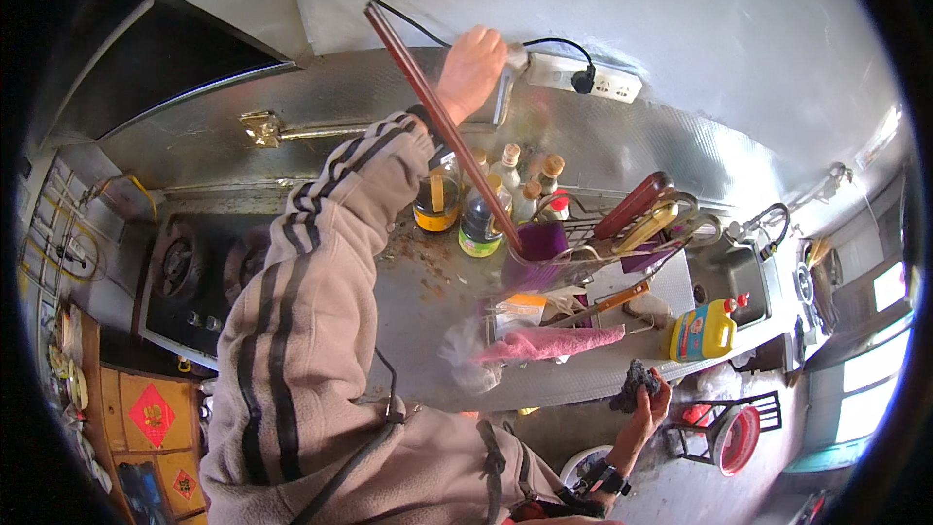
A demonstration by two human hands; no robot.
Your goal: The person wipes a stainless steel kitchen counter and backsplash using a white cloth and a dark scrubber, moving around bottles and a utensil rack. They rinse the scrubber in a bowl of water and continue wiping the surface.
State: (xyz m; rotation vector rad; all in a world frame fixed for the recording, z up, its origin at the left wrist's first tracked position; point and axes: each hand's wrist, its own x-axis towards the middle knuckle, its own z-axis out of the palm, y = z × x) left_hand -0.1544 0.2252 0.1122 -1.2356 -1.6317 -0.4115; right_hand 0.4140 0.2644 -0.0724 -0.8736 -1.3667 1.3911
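My left arm reaches up to the metal-clad wall. My left hand (472, 70) is closed there, by the left end of a white power strip (610, 84). A pale object (515, 58) shows beside its fingers; whether they grip it I cannot tell. Low at the right, my right hand (643, 418) is closed around a dark grey ragged clump (634, 387), held off the counter's front edge. Long dark red chopsticks (428, 97) rise from a purple holder (535, 270) and cross in front of my left forearm.
Several sauce bottles (481, 219) stand against the wall. A wire rack holds knives with red (634, 204) and yellow handles. A pink cloth (554, 341) and yellow jug (702, 331) lie near the counter's front. The sink (729, 282) is right, the gas stove (185, 262) left.
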